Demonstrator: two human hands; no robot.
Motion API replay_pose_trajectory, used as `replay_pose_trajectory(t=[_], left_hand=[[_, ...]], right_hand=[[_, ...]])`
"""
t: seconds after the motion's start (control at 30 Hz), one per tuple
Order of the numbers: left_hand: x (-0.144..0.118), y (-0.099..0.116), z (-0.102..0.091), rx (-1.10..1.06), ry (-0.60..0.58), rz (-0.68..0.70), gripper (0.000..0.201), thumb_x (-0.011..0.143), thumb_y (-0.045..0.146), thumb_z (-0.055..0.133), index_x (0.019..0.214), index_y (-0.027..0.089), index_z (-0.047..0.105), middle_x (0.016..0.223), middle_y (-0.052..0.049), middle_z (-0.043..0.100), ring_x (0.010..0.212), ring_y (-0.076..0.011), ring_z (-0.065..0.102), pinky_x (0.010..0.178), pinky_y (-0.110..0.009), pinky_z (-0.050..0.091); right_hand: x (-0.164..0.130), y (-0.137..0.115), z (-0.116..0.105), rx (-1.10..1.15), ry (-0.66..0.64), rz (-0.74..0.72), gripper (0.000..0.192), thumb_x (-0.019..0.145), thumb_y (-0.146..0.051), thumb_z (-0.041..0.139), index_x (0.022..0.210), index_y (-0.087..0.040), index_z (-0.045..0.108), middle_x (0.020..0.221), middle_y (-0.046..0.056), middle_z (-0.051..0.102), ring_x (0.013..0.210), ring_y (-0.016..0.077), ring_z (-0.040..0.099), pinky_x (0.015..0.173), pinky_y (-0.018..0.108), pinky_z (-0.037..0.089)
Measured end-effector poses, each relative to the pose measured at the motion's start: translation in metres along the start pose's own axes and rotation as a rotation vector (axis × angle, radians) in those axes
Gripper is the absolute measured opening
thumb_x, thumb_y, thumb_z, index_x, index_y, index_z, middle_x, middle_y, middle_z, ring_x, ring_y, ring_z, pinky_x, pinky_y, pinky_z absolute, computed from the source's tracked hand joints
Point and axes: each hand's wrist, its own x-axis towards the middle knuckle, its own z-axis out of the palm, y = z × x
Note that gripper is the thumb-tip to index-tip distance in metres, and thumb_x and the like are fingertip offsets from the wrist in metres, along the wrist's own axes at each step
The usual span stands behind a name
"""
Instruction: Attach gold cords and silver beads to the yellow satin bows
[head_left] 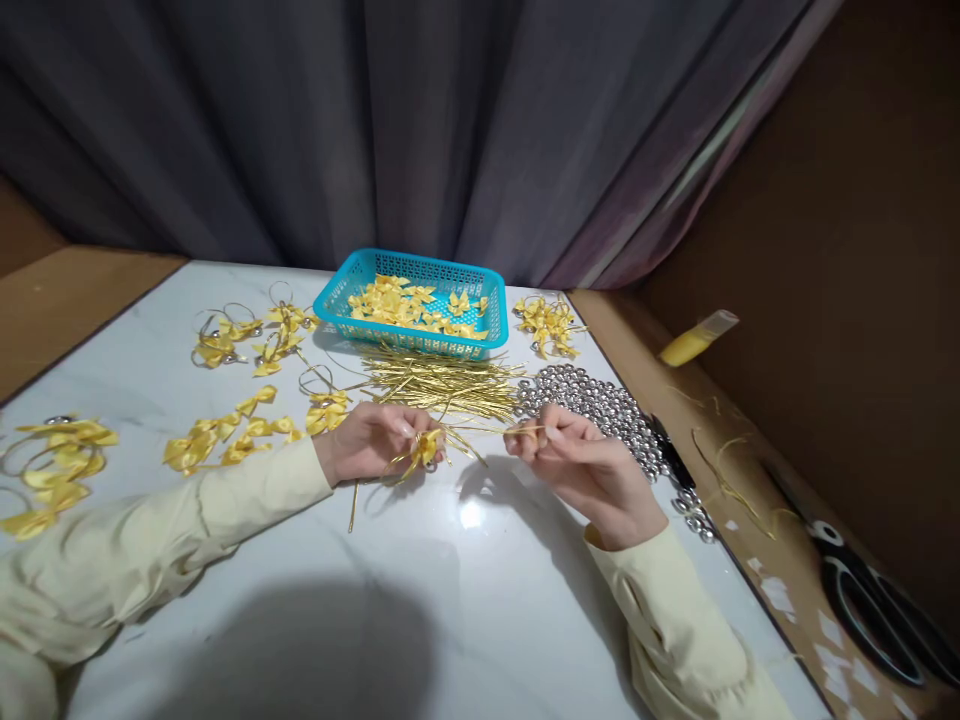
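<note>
Between the thumb and fingers of my left hand (375, 440) is a yellow ribbon bow (426, 447), with gold twist ties sticking out around it and a small silvery bead at its underside. My right hand (581, 460) pinches a thin gold strand (491, 430) that runs across from the bow. Just behind both hands lies a pile of gold twist ties (446, 385). Silver beads (592, 405) are heaped beyond my right hand. To the left of my left wrist, several yellow bows (225, 430) lie on the white tabletop (420, 600).
A turquoise basket (411, 338) with yellow bows stands at the back. Bows with wire loops lie in clusters (289, 330) at back left, another cluster (550, 325) at back right. Black-handled scissors (862, 600), paper scraps and a yellow-filled tube (697, 338) are along the right side.
</note>
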Motion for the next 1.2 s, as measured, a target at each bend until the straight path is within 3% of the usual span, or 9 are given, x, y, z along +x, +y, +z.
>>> replay_pose_trajectory(t=[0.13,0.3,0.47,0.6,0.73,0.87,0.93,1.1,1.2], left_hand=[[-0.001,0.0,-0.002,-0.037,-0.019,0.002,0.006,0.051,0.017,0.06,0.054,0.012,0.057,0.06,-0.003,0.056,0.062,-0.0144,0.056,0.063,-0.028,0.047],[-0.003,0.002,0.002,-0.076,-0.045,0.013,0.009,0.05,0.018,0.06,0.049,0.013,0.052,0.058,-0.003,0.055,0.058,-0.0135,0.055,0.061,-0.028,0.046],[-0.004,0.002,0.0,-0.105,-0.096,-0.004,0.007,0.052,0.018,0.058,0.053,0.012,0.054,0.061,-0.006,0.06,0.06,-0.0155,0.057,0.064,-0.03,0.047],[-0.003,0.002,-0.002,-0.092,-0.099,-0.022,0.008,0.054,0.018,0.057,0.057,0.011,0.058,0.072,-0.008,0.064,0.063,-0.0163,0.06,0.064,-0.029,0.048],[-0.003,0.003,-0.001,-0.086,-0.149,-0.045,0.008,0.058,0.017,0.056,0.059,0.01,0.058,0.078,-0.011,0.067,0.063,-0.016,0.062,0.06,-0.027,0.049],[-0.003,0.001,-0.001,-0.088,-0.204,-0.091,0.007,0.059,0.015,0.055,0.061,0.009,0.058,0.082,-0.014,0.069,0.065,-0.0177,0.064,0.06,-0.025,0.05],[-0.003,-0.001,-0.002,-0.094,-0.226,-0.109,0.008,0.059,0.015,0.055,0.062,0.009,0.058,0.083,-0.016,0.07,0.065,-0.0195,0.065,0.059,-0.025,0.05],[-0.005,-0.003,-0.004,-0.127,-0.344,-0.177,0.01,0.058,0.018,0.057,0.061,0.009,0.06,0.084,-0.019,0.07,0.062,-0.0216,0.066,0.054,-0.026,0.047],[-0.005,-0.002,-0.004,-0.111,-0.387,-0.209,0.01,0.058,0.019,0.059,0.059,0.009,0.059,0.084,-0.02,0.071,0.056,-0.0216,0.064,0.052,-0.027,0.046]], right_hand=[[0.001,-0.001,0.0,0.045,0.024,-0.03,0.02,0.066,-0.032,0.068,0.061,-0.022,0.051,0.054,-0.003,0.047,0.063,0.0151,0.049,0.074,0.037,0.04],[0.0,0.0,-0.003,0.066,0.002,0.026,0.017,0.069,-0.029,0.067,0.062,-0.019,0.055,0.078,0.001,0.053,0.069,0.012,0.049,0.07,0.03,0.039],[0.003,0.003,0.001,-0.233,0.044,0.099,0.022,0.074,-0.031,0.065,0.061,-0.016,0.054,0.071,0.001,0.054,0.069,0.0122,0.05,0.069,0.028,0.039],[0.005,0.009,0.013,-0.548,0.208,-0.048,0.019,0.077,-0.033,0.064,0.087,-0.019,0.057,0.09,0.003,0.057,0.083,0.0137,0.054,0.075,0.028,0.041],[0.003,0.015,0.025,-0.546,0.069,-0.075,0.03,0.079,-0.03,0.061,0.107,-0.022,0.054,0.115,0.006,0.055,0.104,0.0163,0.053,0.087,0.032,0.043],[0.002,0.022,0.035,-0.626,-0.031,-0.128,0.027,0.08,-0.023,0.058,0.107,-0.021,0.056,0.107,0.005,0.06,0.101,0.0151,0.055,0.089,0.032,0.043],[0.002,0.026,0.036,-0.759,0.053,-0.196,0.02,0.08,-0.022,0.056,0.1,-0.02,0.058,0.092,0.003,0.064,0.088,0.0145,0.058,0.08,0.031,0.044],[0.005,0.029,0.025,-1.301,0.474,-0.43,0.009,0.08,-0.022,0.054,0.075,-0.018,0.059,0.061,0.0,0.056,0.066,0.0159,0.051,0.071,0.034,0.036],[0.004,0.025,0.021,-1.267,0.514,-0.466,0.008,0.079,-0.02,0.054,0.083,-0.017,0.059,0.068,0.001,0.057,0.07,0.0169,0.051,0.072,0.034,0.037]])
